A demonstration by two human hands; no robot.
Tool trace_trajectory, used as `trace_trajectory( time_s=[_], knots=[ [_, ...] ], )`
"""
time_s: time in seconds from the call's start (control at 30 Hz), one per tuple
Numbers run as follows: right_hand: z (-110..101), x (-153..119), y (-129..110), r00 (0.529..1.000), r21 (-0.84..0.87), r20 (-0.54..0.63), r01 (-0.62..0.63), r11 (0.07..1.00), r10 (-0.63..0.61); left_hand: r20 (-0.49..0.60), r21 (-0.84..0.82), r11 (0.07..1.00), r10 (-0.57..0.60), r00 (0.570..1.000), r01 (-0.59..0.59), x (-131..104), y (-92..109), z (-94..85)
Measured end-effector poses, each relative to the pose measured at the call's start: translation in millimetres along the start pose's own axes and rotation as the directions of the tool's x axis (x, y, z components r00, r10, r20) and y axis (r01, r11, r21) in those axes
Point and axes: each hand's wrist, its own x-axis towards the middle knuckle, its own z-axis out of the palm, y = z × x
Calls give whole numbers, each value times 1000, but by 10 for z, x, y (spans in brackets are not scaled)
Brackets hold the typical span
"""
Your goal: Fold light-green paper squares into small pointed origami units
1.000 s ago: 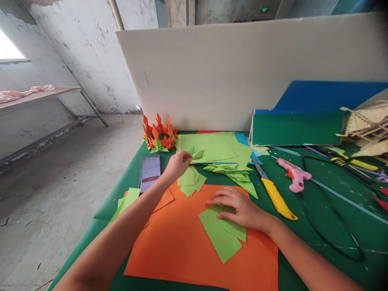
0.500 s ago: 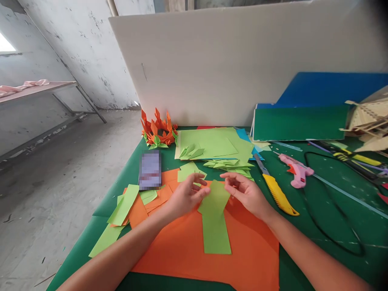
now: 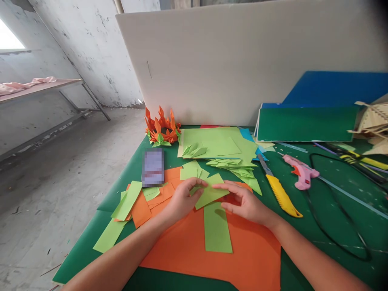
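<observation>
A small light-green sheet of paper (image 3: 214, 190) is tilted between my hands, above a large orange sheet (image 3: 188, 250). My left hand (image 3: 184, 198) is closed on its left edge, thumb below and fingers curled at the top. My right hand (image 3: 245, 202) is at its right side, the index fingertip over the paper and the thumb held apart from the fingers. Just below lies a green paper strip (image 3: 218, 234), flat on the orange sheet. Behind my hands are more green pieces (image 3: 194, 169) and a pile of folded green paper (image 3: 242, 169).
An orange folded-paper crown (image 3: 162, 129) stands at the back left, behind a pixelated phone-like object (image 3: 153, 167). To the right lie a yellow utility knife (image 3: 281, 196) and a pink glue gun (image 3: 303, 171) with a looping black cord. Green and orange paper pieces (image 3: 127, 200) lie left.
The small green sheet has turned and now lies at a slant between my hands. My right hand has moved slightly left and down, and my left hand has closed on the paper.
</observation>
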Motion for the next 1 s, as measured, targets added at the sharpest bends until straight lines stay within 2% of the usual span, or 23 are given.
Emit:
trace_trajectory(
  time_s=[0.07, 0.17, 0.3, 0.5, 0.7, 0.8, 0.9, 1.0],
  knots=[
    [9, -8, 5, 1000, -76, 3, 26, 997, -26, 4, 11, 999, 45, 999, -45, -13, 23, -2],
    [26, -1, 36, 998, -110, -59, 32, 993, -38, 19, 33, 991, 126, 992, -127, -41, 56, 0],
    [34, 23, 56, 988, -103, -152, 14, 995, -29, 30, 75, 978, 193, 981, -195, -79, 82, 27],
    [60, 38, 10, 980, -29, -199, 12, 999, -18, -2, 114, 965, 237, 972, -235, -107, 110, 79],
    [123, 45, -4, 963, 254, -262, 10, 967, 59, 15, 81, 975, 207, 978, -208, -128, 133, 103],
    [132, 49, -15, 967, 361, -227, -24, 932, 113, 18, 37, 988, 146, 989, -147, -138, 133, 120],
    [125, 50, -24, 973, 348, -184, -66, 935, 137, 11, -64, 993, 99, 995, -99, -147, 133, 136],
    [123, 45, -25, 964, 296, -214, -87, 951, 155, 17, -168, 984, 58, 998, -54, -154, 125, 144]
  ],
)
